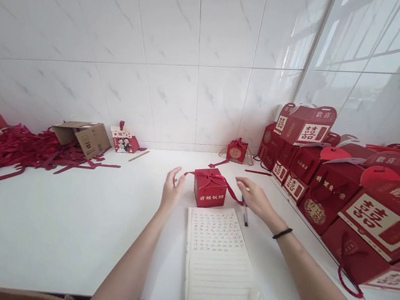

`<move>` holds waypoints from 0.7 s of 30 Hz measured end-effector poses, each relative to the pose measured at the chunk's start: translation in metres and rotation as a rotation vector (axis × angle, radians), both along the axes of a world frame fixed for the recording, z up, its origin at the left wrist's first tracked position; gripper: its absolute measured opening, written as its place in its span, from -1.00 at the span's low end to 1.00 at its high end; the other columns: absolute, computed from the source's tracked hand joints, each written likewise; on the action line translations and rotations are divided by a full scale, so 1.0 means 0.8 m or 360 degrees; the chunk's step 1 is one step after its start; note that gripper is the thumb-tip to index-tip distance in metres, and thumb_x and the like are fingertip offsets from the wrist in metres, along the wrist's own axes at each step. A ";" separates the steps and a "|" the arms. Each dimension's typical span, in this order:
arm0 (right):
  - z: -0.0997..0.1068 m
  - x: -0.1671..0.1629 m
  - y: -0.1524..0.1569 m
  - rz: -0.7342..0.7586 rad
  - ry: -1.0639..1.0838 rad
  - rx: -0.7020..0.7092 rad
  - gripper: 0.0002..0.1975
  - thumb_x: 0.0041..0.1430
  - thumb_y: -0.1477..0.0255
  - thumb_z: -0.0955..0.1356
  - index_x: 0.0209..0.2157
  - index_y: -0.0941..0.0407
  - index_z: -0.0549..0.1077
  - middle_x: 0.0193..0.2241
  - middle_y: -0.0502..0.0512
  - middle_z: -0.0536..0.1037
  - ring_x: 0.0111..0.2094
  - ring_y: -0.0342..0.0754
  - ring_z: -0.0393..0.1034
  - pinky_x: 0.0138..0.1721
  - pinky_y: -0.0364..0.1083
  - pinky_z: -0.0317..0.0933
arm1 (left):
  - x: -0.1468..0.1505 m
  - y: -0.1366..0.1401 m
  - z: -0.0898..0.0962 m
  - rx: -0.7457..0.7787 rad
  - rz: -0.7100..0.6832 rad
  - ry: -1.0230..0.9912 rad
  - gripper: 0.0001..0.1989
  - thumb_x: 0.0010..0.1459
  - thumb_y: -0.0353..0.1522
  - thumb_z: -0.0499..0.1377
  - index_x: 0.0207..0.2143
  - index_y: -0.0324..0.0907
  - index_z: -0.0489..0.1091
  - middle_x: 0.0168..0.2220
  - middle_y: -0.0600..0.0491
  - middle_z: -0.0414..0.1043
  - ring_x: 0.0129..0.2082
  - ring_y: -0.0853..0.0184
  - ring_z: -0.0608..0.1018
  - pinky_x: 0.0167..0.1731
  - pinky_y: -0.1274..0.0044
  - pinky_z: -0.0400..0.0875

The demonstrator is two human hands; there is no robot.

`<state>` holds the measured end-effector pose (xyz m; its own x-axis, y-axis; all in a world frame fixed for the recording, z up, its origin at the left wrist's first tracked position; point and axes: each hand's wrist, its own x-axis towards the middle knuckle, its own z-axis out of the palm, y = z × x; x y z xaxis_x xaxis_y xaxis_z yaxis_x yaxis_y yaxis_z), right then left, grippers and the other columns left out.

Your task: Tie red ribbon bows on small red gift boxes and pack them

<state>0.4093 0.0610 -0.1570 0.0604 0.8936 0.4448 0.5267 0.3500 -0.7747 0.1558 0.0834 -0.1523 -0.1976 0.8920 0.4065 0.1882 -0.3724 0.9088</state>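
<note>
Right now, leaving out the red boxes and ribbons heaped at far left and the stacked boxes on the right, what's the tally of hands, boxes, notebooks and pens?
Hands: 2 (left hand, right hand)
Boxes: 4 (bow-tied red box between the hands, small red box, couple-print box, brown cardboard box)
Notebook: 1
Pen: 1
Total: 8

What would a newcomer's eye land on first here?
Probably the stacks of red boxes crowding the right of the table. Next, the small red box with a bow, between the left hand and the right hand, just beyond a handwritten notebook. A tangle of red strips lies at the far left.
</note>
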 end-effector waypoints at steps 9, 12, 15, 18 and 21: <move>-0.006 -0.055 0.015 0.0141 0.0448 -0.0242 -0.60 0.15 0.15 0.20 -0.16 0.17 0.35 -0.30 0.14 0.48 -0.28 -0.04 0.40 -0.34 -0.09 0.31 | 0.019 -0.001 -0.001 -0.0173 -0.0262 0.0099 -0.72 0.09 -0.24 0.11 -0.15 -0.13 0.35 -0.06 -0.04 0.40 -0.05 0.26 0.44 -0.03 0.40 0.27; 0.001 -0.059 0.018 0.0147 0.0547 -0.0297 -0.62 0.10 0.14 0.24 -0.26 0.19 0.38 -0.38 0.11 0.46 -0.35 -0.08 0.38 -0.41 -0.14 0.29 | 0.020 0.004 0.005 -0.0192 -0.0237 0.0131 -0.80 0.06 -0.23 0.11 -0.33 -0.15 0.39 -0.24 0.00 0.46 -0.22 0.27 0.48 -0.18 0.46 0.31; 0.012 -0.065 0.018 0.0214 0.0610 -0.0394 -0.68 0.09 0.19 0.27 -0.42 0.19 0.35 -0.45 0.08 0.43 -0.42 -0.12 0.36 -0.44 -0.16 0.29 | 0.021 0.009 0.008 -0.0196 -0.0192 0.0126 -0.81 0.05 -0.24 0.09 -0.50 -0.17 0.33 -0.44 0.07 0.40 -0.37 0.34 0.43 -0.30 0.52 0.29; 0.025 -0.069 0.021 0.0282 0.0622 -0.0502 -0.75 0.10 0.27 0.29 -0.49 0.17 0.29 -0.49 0.05 0.41 -0.46 -0.15 0.35 -0.44 -0.18 0.29 | 0.018 0.016 0.013 -0.0281 -0.0201 0.0089 -0.75 0.07 -0.22 0.04 -0.56 -0.17 0.20 -0.56 0.13 0.25 -0.53 0.43 0.33 -0.47 0.57 0.24; 0.039 -0.067 0.030 0.0353 0.0535 -0.0639 -0.79 0.05 0.33 0.35 -0.49 0.19 0.33 -0.52 0.05 0.40 -0.52 -0.17 0.32 -0.50 -0.20 0.26 | 0.007 0.021 0.029 -0.0446 -0.0344 0.0106 -0.72 0.06 -0.17 0.02 -0.56 -0.16 0.13 -0.66 0.22 0.05 -0.69 0.51 0.16 -0.66 0.62 0.09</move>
